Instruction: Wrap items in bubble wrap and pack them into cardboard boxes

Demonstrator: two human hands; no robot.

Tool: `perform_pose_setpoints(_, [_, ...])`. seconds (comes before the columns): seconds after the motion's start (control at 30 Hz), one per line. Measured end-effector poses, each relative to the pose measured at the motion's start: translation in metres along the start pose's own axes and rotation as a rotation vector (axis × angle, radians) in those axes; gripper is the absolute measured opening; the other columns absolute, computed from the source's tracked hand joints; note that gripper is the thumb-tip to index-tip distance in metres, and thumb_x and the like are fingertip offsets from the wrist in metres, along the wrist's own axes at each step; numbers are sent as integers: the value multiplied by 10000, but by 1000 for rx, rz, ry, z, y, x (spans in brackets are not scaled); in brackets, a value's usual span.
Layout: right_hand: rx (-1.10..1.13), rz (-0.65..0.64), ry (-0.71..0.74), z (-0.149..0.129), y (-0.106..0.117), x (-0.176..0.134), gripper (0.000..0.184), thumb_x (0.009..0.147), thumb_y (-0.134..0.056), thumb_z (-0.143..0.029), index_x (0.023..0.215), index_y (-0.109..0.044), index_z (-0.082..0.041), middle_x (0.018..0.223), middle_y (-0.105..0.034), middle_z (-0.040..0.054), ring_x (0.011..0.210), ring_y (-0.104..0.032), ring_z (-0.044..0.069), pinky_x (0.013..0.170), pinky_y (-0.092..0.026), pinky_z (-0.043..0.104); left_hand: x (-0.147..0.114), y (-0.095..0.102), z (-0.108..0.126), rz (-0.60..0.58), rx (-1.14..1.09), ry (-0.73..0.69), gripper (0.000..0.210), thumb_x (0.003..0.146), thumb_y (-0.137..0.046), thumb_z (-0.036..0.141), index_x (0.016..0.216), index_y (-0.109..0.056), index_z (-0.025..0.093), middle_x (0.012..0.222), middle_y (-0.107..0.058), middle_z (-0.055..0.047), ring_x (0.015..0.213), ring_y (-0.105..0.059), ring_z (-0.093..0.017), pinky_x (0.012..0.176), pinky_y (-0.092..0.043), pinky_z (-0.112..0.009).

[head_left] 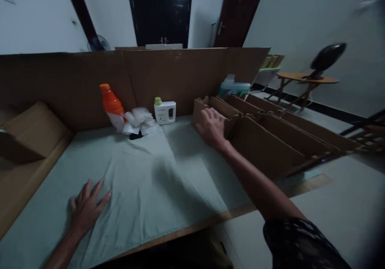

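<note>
Brown cardboard compartments [264, 144] stand at the green-clothed table's [135, 204] right edge; right hand [211, 127] reaches over one, grip unclear, probably needing firm hold next; left hand [86, 209], fingers apart.

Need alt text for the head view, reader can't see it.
A person's right hand is at the left end of a divided cardboard box, its grip unclear, while the left hand is spread over pale green cloth. Beyond, before a cardboard wall, are an orange bottle, crumpled clear wrap and a white jug; a teal bottle shows behind the box.
</note>
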State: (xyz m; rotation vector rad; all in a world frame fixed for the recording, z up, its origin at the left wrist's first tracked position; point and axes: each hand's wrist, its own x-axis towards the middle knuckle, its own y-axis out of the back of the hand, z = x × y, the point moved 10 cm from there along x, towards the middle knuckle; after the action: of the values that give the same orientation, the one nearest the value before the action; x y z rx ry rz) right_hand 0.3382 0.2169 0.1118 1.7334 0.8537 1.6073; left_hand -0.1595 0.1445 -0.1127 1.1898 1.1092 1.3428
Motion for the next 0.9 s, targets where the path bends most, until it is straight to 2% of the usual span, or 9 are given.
perform_pose_setpoints(0.07, [-108,-96,-108,40,-5,24,493,852,-618,-273,1292,-574,-54,1319,-620,260,1258,-505,382,1006,-339,470,-2,6,9,3,46,30,628,948,-356,488,1457,-501,150,1603,-337,-251,1431,-409,-387,1139,-257,-651])
perform_pose_setpoints(0.13, [-151,-207,-155,61,-15,35,383,866,-595,-238,1203,-619,-57,1131,-701,244,1095,-598,356,942,-352,450,-3,8,12,5,64,39,593,958,-371,471,1447,-512,166,1603,-347,-237,1430,-417,-378,1145,-261,-638])
perform_pose_setpoints(0.27, [-115,-259,-126,67,-21,38,221,880,-542,-164,1033,-694,-112,886,-735,166,853,-652,280,836,-363,404,-6,8,11,31,15,37,559,963,-379,439,1409,-551,150,1578,-388,-242,1443,-409,-372,1157,-252,-630])
perform_pose_setpoints(0.47, [7,-223,94,36,3,-6,194,888,-559,-264,941,-732,-194,848,-757,90,802,-658,242,846,-412,378,-4,8,3,127,-81,17,562,957,-371,501,1372,-561,174,1539,-458,-225,1435,-425,-363,1158,-254,-650])
perform_pose_setpoints(0.6, [315,-159,444,-18,46,-65,201,940,-541,-296,930,-728,-224,846,-762,54,810,-678,210,870,-446,378,-9,15,7,212,-211,-16,639,921,-403,555,1357,-553,111,1516,-458,-259,1424,-430,-396,1163,-308,-613])
perform_pose_setpoints(0.67, [431,-128,518,-32,70,-89,169,955,-572,-324,934,-722,-250,867,-768,41,884,-697,217,906,-455,394,-16,20,20,251,-326,-49,715,900,-441,578,1411,-493,79,1536,-424,-268,1439,-411,-395,1174,-328,-579])
perform_pose_setpoints(0.73, [510,-39,473,-27,91,-104,129,932,-634,-367,966,-716,-273,948,-775,44,1013,-695,252,971,-451,439,-25,25,40,258,-454,-86,757,899,-483,577,1488,-400,108,1561,-409,-233,1455,-401,-364,1194,-324,-555])
perform_pose_setpoints(0.8, [600,52,319,-3,102,-113,164,920,-650,-399,1020,-710,-284,1055,-761,67,1109,-670,289,1001,-459,480,-31,30,64,238,-569,-120,774,901,-531,559,1541,-320,177,1588,-399,-179,1474,-384,-328,1211,-315,-538])
perform_pose_setpoints(0.9, [743,-39,75,32,76,-130,225,943,-602,-406,1115,-693,-293,1163,-725,76,1127,-669,283,944,-532,448,-33,38,105,148,-739,-196,846,876,-612,542,1572,-258,217,1632,-333,-162,1504,-331,-333,1225,-281,-552])
